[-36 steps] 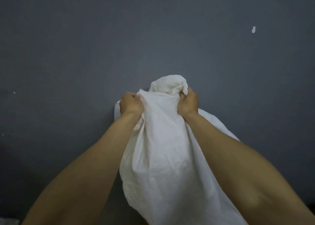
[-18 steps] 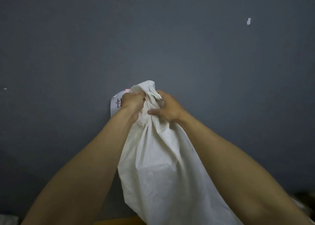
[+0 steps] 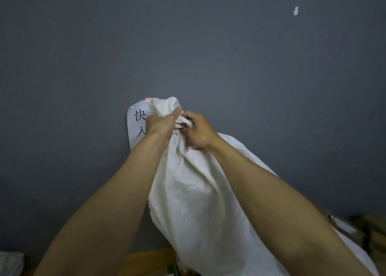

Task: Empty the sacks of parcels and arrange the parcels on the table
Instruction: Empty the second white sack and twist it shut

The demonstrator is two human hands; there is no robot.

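The right hand (image 3: 200, 132) has slid in against the left hand (image 3: 159, 123) since a second ago, both grips clenched on the bunched neck of the white sack (image 3: 198, 202). A grey wall (image 3: 83, 66) fills the view. The sack hangs from the grips toward six o'clock, contents hidden. At nine o'clock of the hands, a paper sign (image 3: 135, 127) reads 快 and 入. Brown parcels (image 3: 365, 232) lie at four o'clock.

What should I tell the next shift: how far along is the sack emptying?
Done: what look like brown parcels lie at lower right. In hand: left hand and right hand grip the bunched neck of a bulging white sack. Left: emptying it and arranging parcels on the table.
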